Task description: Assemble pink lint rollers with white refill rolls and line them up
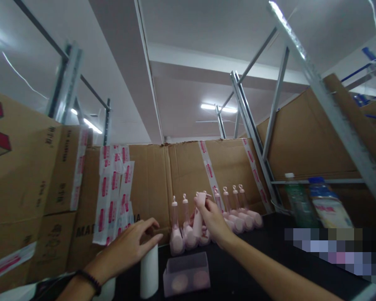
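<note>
My right hand (212,219) is closed around a pale pink tube-shaped piece (198,223), held upright in front of a row of similar pink items. Those pink bottles with clear necks and looped tops (176,240) stand along the cardboard at the back; my right hand hides part of the row. My left hand (141,236) has its thumb and fingers apart, just over a white cylinder (149,274). Whether the thumb touches the cylinder's top, I cannot tell. Between my hands sits a translucent purplish box (186,276) with two round pale pieces visible in its front.
Cardboard panels (150,179) with printed tape wall in the black work surface (238,267). A green plastic bottle (299,202) and a blue-capped container (329,205) are at the right. Metal posts (249,113) rise behind. Another white cylinder (108,289) lies partly under my left wrist.
</note>
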The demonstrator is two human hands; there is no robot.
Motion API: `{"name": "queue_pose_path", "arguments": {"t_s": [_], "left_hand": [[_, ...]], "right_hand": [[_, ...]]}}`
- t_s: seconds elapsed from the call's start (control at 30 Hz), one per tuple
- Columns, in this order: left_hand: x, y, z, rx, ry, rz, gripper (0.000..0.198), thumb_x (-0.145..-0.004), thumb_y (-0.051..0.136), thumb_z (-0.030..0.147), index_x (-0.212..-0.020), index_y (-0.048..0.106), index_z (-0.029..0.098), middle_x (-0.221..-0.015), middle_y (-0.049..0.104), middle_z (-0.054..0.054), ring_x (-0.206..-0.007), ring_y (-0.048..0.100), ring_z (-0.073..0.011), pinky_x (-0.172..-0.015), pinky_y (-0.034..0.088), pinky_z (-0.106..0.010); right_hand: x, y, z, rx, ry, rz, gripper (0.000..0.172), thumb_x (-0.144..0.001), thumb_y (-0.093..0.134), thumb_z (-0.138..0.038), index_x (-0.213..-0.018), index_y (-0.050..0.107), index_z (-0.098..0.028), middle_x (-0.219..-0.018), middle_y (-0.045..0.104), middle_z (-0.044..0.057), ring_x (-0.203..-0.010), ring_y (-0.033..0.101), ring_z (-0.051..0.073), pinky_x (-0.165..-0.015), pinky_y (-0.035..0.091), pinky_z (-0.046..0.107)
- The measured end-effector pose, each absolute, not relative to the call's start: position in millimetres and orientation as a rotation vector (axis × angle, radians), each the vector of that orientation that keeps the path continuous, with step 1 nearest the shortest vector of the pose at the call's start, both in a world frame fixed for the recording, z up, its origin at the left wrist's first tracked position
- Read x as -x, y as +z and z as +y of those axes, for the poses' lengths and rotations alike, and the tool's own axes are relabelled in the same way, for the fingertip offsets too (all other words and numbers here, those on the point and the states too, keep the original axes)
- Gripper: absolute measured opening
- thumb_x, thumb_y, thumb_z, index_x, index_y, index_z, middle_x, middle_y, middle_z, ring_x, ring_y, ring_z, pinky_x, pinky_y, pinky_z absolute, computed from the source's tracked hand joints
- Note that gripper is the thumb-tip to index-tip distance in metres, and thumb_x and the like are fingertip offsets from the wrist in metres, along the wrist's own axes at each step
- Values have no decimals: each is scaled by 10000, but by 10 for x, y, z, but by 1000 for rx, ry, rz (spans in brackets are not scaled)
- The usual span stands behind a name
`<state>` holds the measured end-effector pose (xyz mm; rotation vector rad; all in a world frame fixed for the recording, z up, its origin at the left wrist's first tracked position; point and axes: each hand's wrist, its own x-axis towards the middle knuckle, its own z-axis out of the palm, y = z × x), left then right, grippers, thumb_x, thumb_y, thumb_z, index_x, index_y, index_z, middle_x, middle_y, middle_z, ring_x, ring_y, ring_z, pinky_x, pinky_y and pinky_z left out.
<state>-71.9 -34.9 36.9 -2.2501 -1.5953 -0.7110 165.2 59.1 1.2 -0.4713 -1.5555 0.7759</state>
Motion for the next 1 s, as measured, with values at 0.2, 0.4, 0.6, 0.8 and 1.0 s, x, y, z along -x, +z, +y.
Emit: {"name": "queue_pose_path", "arguments": {"t_s": [0.2,0.4,0.6,0.8,1.0], "left_hand": [[746,344,-263,2256,-735,-1585,375,-902,467,565,-1055,600,249,-1057,684,-47,-991,632,-227,-868,468,-346],[790,335,-194,2249,-761,-1557,393,-892,459,592,-1003,626,254,-1007,699,-43,-967,635,-242,-871,457,-356],[758,333,-238,2260,-722,-1578,377,-904,444,575,-977,628,255,-981,705,-23,-944,635,-227,-822,461,-321],[737,349,-260,2281,-697,-1589,375,-909,425,564,-965,637,260,-997,707,-22,-944,634,-222,-820,460,-315],[730,356,-271,2278,-683,-1604,388,-911,416,567,-942,645,255,-975,706,-22,-925,632,-221,-813,454,-313]], "right_hand": [[-1832,-128,894,679,531,-1758,579,-943,285,-647,-807,562,-158,-691,581,30,-679,579,178,-601,417,262],[-1809,-248,873,689,385,-2107,467,-983,349,-472,-717,588,-172,-709,587,15,-742,566,164,-691,391,258],[-1850,-381,867,731,354,-2395,480,-927,448,-515,-608,562,-175,-534,428,-34,-544,469,123,-530,317,237],[-1856,-375,846,787,346,-2455,559,-945,374,-564,-671,638,-155,-523,438,-29,-491,442,109,-476,294,224],[-1910,-278,811,880,320,-2396,559,-951,382,-534,-742,720,-140,-570,572,12,-524,500,116,-495,339,218]]}}
